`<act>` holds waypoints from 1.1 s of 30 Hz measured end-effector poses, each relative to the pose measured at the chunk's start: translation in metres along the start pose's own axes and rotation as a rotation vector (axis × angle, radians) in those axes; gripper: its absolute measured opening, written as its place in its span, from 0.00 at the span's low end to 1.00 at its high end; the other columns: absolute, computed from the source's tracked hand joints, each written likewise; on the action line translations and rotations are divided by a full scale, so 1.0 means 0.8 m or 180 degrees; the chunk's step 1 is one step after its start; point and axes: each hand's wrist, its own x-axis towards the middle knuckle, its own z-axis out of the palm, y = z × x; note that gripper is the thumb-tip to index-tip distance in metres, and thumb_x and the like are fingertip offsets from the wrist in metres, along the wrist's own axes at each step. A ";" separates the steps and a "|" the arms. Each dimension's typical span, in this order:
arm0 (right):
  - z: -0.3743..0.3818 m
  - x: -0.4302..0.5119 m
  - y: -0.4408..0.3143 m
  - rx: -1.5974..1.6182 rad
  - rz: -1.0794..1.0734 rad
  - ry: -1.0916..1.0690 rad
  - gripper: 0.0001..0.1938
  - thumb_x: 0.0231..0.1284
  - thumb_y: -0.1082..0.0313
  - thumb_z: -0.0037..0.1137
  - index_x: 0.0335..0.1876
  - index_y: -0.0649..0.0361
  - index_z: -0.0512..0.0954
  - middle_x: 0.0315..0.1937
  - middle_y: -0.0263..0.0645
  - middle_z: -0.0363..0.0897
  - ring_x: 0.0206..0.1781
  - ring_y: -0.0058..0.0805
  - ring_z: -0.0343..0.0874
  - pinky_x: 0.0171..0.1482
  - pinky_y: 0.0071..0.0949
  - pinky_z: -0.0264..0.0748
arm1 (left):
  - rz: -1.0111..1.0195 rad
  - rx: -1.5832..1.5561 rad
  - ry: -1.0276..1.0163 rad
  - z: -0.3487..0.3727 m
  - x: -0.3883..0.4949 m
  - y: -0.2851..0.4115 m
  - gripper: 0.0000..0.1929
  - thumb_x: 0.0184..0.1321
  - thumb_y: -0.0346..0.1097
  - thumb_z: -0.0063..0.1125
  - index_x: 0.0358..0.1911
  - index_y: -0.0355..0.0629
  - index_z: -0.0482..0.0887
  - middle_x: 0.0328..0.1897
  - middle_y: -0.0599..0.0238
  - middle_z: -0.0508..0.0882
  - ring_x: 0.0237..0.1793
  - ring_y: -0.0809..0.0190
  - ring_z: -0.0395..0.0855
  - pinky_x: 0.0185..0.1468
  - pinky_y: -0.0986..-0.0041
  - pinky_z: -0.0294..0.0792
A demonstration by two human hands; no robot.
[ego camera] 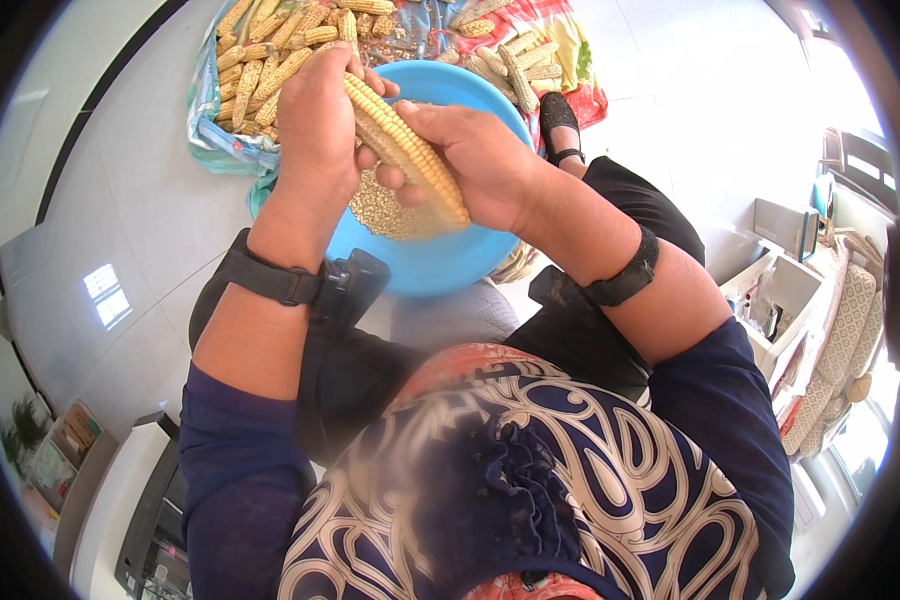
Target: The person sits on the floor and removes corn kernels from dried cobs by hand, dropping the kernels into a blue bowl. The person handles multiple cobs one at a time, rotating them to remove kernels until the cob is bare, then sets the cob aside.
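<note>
A dried corn cob [412, 150] is held between my two hands over a blue plastic basin [450, 262]. Yellow kernels cover one side of it, and a strip along its lower left side looks bare. My left hand [330, 112] grips the cob's upper end. Around its lower part is my right hand [465, 157], the thumb resting on the kernels. Loose corn kernels [382, 210] lie in the basin beneath. Each forearm wears a black strap with a dark device.
Many unshelled cobs [251, 82] lie on plastic sheeting [206, 135] at the upper left. Pale, stripped cobs [517, 75] lie at the upper right, near a black shoe [559, 116]. A white open box [780, 300] stands at the far right.
</note>
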 end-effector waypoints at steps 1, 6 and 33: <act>-0.001 0.000 0.002 0.0039 -0.0013 0.0010 0.18 0.79 0.59 0.32 0.51 0.67 0.70 0.36 0.43 0.79 0.28 0.28 0.77 0.31 0.26 0.77 | -0.0028 0.0035 0.0013 0.001 -0.001 -0.001 0.13 0.67 0.37 0.46 0.26 0.40 0.73 0.23 0.60 0.77 0.27 0.60 0.81 0.34 0.70 0.75; 0.000 -0.002 0.007 0.0064 -0.0027 0.0141 0.19 0.79 0.58 0.31 0.55 0.66 0.69 0.39 0.42 0.79 0.32 0.27 0.77 0.32 0.23 0.76 | -0.0028 0.0038 -0.0216 0.005 -0.007 -0.003 0.14 0.69 0.39 0.46 0.25 0.42 0.70 0.23 0.63 0.75 0.28 0.61 0.77 0.44 0.65 0.75; 0.008 -0.004 -0.003 0.0188 -0.0234 -0.0248 0.19 0.80 0.61 0.32 0.56 0.71 0.69 0.42 0.45 0.78 0.32 0.25 0.76 0.25 0.21 0.72 | 0.0362 -0.0106 -0.0020 -0.018 0.017 0.010 0.12 0.67 0.37 0.45 0.27 0.40 0.72 0.22 0.60 0.77 0.26 0.61 0.79 0.40 0.68 0.78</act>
